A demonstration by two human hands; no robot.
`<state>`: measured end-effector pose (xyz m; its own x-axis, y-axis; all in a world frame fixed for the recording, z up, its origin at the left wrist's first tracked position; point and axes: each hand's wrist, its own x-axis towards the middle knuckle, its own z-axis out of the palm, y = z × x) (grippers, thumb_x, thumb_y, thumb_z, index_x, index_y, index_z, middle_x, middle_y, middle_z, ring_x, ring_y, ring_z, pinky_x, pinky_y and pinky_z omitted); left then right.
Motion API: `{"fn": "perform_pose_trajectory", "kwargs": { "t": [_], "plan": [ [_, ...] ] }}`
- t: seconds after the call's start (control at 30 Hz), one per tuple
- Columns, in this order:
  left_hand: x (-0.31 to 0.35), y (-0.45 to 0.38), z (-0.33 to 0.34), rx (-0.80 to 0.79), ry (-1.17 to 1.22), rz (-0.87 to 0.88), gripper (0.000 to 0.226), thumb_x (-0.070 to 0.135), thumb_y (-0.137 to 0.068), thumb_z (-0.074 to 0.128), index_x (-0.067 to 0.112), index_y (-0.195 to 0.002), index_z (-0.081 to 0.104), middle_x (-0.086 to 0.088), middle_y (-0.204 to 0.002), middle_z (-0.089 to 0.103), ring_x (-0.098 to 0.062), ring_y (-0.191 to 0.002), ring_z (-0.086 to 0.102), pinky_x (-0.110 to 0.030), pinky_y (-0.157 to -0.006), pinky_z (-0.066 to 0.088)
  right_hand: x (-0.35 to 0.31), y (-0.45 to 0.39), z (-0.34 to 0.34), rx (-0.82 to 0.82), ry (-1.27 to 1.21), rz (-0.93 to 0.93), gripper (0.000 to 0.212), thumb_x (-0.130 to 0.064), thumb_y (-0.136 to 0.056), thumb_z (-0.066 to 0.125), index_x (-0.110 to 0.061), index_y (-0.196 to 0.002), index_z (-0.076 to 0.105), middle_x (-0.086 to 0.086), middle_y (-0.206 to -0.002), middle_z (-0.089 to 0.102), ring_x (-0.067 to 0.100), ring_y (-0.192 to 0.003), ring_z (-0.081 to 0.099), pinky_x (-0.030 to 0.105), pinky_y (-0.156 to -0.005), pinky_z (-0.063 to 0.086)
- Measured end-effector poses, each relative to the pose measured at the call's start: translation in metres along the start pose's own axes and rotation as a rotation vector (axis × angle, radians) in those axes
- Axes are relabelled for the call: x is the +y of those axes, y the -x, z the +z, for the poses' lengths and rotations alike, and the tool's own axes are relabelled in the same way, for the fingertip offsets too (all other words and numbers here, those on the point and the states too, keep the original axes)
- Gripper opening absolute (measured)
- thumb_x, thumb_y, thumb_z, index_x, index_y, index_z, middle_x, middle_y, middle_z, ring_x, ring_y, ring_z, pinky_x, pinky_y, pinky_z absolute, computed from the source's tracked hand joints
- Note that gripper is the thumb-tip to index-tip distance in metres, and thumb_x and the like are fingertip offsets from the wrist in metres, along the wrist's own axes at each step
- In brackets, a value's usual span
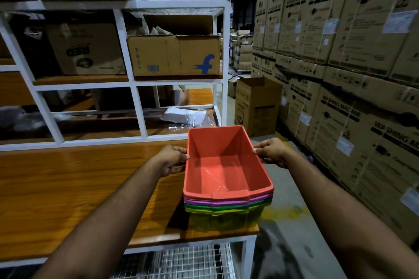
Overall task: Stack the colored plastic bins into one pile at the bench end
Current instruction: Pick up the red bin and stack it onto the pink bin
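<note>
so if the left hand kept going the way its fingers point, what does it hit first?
The left hand points right, fingers already gripping the long side rim of the red bin. Straight on, it meets that bin's wall at once. Beyond lies the bin's open inside, then the right hand on the opposite rim.

We look from head height, forward and down, close over the bench point(68, 188) end, with shelving point(127, 56) far left and stacked cartons point(340, 52) right.

Red bin point(224, 165) tops purple point(226, 202), green point(226, 207) and yellow bins point(226, 219) on wood-grain bench point(79, 183).
</note>
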<state>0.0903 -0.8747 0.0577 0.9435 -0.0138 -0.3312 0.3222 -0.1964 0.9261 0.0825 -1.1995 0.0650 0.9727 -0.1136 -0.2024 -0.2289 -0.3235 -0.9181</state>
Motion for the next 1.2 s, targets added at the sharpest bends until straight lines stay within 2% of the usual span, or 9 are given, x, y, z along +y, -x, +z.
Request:
{"fn": "perform_pose_trajectory", "kwargs": {
  "t": [0.3,0.47,0.53,0.6,0.67,0.73,0.83,0.97,1.2],
  "plan": [
    [0.001,-0.003,0.0,-0.014,-0.04,-0.004,0.029,-0.004,-0.09,0.055,0.003,-0.116,0.062,-0.015,-0.107,0.072,-0.023,-0.092,0.069,-0.042,-0.088,0.056,-0.002,0.004,-0.004,-0.027,0.036,-0.021,0.019,-0.004,-0.092,0.063,0.004,-0.107,0.07,0.018,-0.09,0.069,0.018,-0.069,0.064,0.023,-0.059,0.055],
    [0.008,0.003,0.004,0.005,-0.079,-0.001,0.027,-0.002,-0.09,0.054,0.001,-0.116,0.06,-0.016,-0.104,0.07,-0.022,-0.087,0.068,-0.033,-0.065,0.059,0.001,0.003,-0.004,-0.019,0.006,-0.017,0.018,-0.004,-0.091,0.063,0.004,-0.106,0.07,0.02,-0.09,0.07,0.023,-0.075,0.065,0.037,-0.076,0.058],
    [0.008,0.005,0.006,0.029,-0.084,0.006,0.022,0.001,-0.091,0.054,0.003,-0.112,0.061,-0.014,-0.1,0.07,-0.022,-0.086,0.069,-0.032,-0.058,0.058,0.001,0.004,-0.003,0.0,0.001,-0.013,0.021,-0.004,-0.092,0.062,0.006,-0.11,0.068,0.019,-0.087,0.069,0.023,-0.072,0.064,0.037,-0.07,0.058],
    [0.007,0.005,0.008,0.067,-0.095,0.024,0.017,0.004,-0.091,0.055,0.004,-0.107,0.061,-0.015,-0.099,0.069,-0.025,-0.089,0.068,-0.039,-0.07,0.061,-0.001,0.005,0.001,0.041,0.047,-0.028,0.027,-0.006,-0.091,0.062,0.005,-0.116,0.063,0.014,-0.082,0.067,0.022,-0.066,0.063,0.032,-0.059,0.055],
    [0.005,0.003,0.008,0.098,-0.108,0.049,0.018,0.005,-0.091,0.054,0.005,-0.107,0.061,-0.014,-0.094,0.065,-0.024,-0.081,0.064,-0.041,-0.078,0.057,-0.006,0.007,0.005,0.143,0.306,-0.113,0.035,-0.016,-0.089,0.065,-0.003,-0.121,0.061,0.009,-0.088,0.067,0.022,-0.073,0.064,0.033,-0.064,0.053],
    [0.003,0.001,0.004,0.134,-0.122,0.09,0.021,0.008,-0.093,0.053,0.007,-0.113,0.059,-0.008,-0.087,0.06,-0.018,-0.07,0.055,-0.033,-0.066,0.051,-0.013,0.009,0.012,0.226,0.651,-0.25,0.047,-0.025,-0.088,0.064,-0.01,-0.132,0.056,0.01,-0.113,0.065,0.024,-0.098,0.064,0.034,-0.084,0.052],
    [-0.001,0.003,-0.009,0.178,-0.191,0.176,0.027,0.015,-0.095,0.055,0.01,-0.122,0.057,-0.007,-0.098,0.061,-0.019,-0.079,0.057,-0.03,-0.063,0.047,-0.027,0.017,0.031,0.197,0.843,-0.383,0.054,-0.031,-0.089,0.06,-0.016,-0.14,0.049,0.013,-0.132,0.051,0.027,-0.123,0.05,0.039,-0.101,0.045],
    [-0.017,0.012,-0.042,0.22,-0.315,0.28,0.033,0.02,-0.095,0.057,0.012,-0.127,0.06,-0.009,-0.124,0.063,-0.025,-0.111,0.059,-0.034,-0.085,0.05,-0.045,0.033,0.077,0.154,0.966,-0.545,0.053,-0.038,-0.09,0.055,-0.017,-0.139,0.049,0.008,-0.137,0.05,0.027,-0.128,0.046,0.039,-0.106,0.04],
    [-0.082,0.049,-0.163,0.296,-0.519,0.349,0.041,0.025,-0.094,0.059,0.011,-0.132,0.056,-0.012,-0.134,0.059,-0.026,-0.123,0.055,-0.039,-0.102,0.046,-0.085,0.064,0.225,0.062,1.071,-0.766,0.052,-0.045,-0.092,0.05,-0.019,-0.137,0.048,0.005,-0.144,0.047,0.027,-0.131,0.043,0.042,-0.103,0.042]
  ]
}}
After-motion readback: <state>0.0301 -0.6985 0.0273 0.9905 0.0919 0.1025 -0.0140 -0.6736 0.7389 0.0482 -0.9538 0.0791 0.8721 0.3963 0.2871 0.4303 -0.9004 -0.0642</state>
